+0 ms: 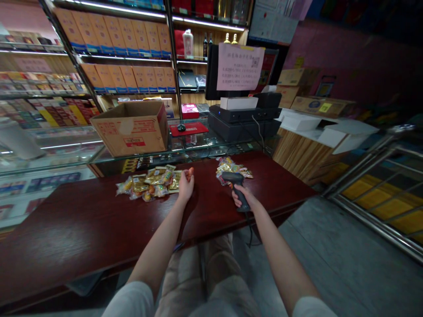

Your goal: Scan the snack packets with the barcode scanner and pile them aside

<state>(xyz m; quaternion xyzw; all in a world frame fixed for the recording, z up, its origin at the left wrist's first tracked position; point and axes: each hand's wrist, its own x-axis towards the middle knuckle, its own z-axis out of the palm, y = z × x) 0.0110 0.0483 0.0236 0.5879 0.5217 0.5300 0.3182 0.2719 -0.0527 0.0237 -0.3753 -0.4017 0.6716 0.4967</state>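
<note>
My right hand [243, 197] is wrapped round the grip of a dark grey barcode scanner [233, 177], whose head points left. A cable hangs from the scanner's base past the table edge. Just behind the scanner lies a small pile of shiny snack packets [228, 165]. My left hand [187, 185] is closed on a small orange-red snack packet [189, 173], partly covered by the fingers. Beside that hand, to its left, spreads a larger heap of gold and clear snack packets [145, 185] on the dark red table [92, 220].
An open cardboard box [132, 127] stands on the glass counter behind the table. Right of it are a mouse [181, 127] on a red mat and a monitor [211, 72] with a paper sheet. A metal railing [373, 176] runs along the right.
</note>
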